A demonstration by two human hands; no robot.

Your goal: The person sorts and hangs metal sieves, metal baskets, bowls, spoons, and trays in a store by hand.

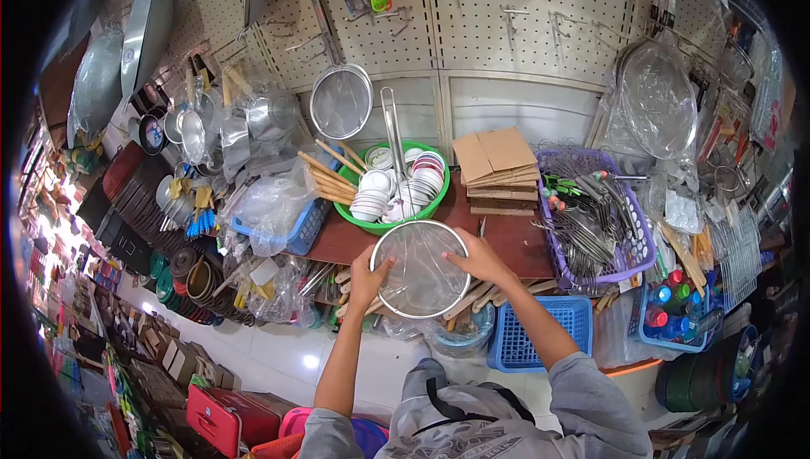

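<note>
Gray shirt (456,434) at bottom centre; above it, left hand (368,278) and right hand (481,258) clamp opposite sides of a strainer (422,269) at frame centre, neither nearer. Its handle (393,134) runs up-frame, away from the grip, across a green basin (361,222) of dishes (369,205).

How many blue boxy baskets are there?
3. One basket is left of the green bowl, partly covered by clear plastic; another basket is lower down, right of the held mesh strainer; the third basket is farther right, holding colourful items. More could be hidden in the clutter.
</note>
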